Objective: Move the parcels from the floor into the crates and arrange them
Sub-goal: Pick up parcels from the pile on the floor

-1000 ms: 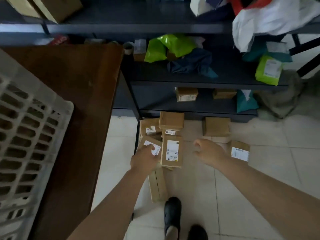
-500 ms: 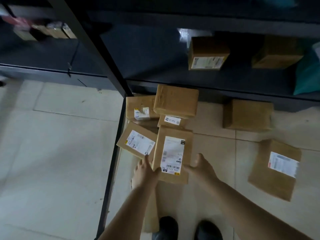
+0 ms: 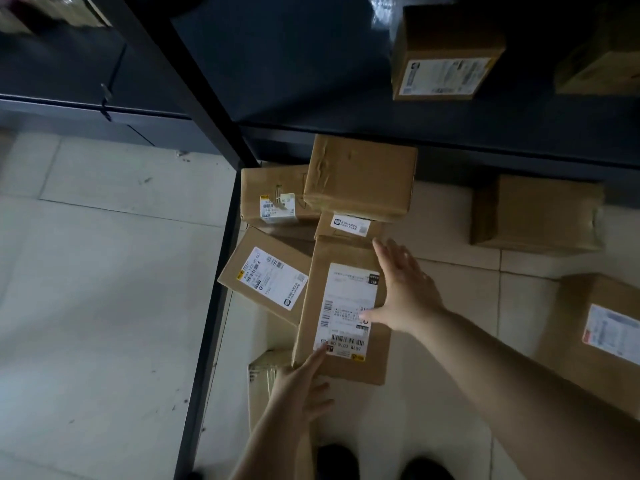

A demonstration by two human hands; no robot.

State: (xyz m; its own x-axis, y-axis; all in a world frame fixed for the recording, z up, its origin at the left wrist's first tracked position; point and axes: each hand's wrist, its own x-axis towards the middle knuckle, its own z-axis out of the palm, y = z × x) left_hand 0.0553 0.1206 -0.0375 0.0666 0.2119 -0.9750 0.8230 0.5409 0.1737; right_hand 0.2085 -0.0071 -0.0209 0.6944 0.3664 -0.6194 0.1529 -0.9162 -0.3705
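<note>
Below, I see pale floor tiles (image 3: 104, 271) under dark shelving (image 3: 277, 64); eight brown parcels (image 3: 360, 174) on the floor, two shelved boxes (image 3: 446, 46); my left hand (image 3: 298, 386) and right hand (image 3: 405, 289) lie flat, ungripping, on the labelled parcel (image 3: 343, 365).

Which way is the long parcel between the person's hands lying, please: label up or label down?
Label up. The long parcel shows its white shipping label on top, with the right hand at its right edge and the left hand at its near corner.

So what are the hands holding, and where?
The tall labelled parcel: right hand flat along its right edge, left hand at its bottom-left corner.
</note>
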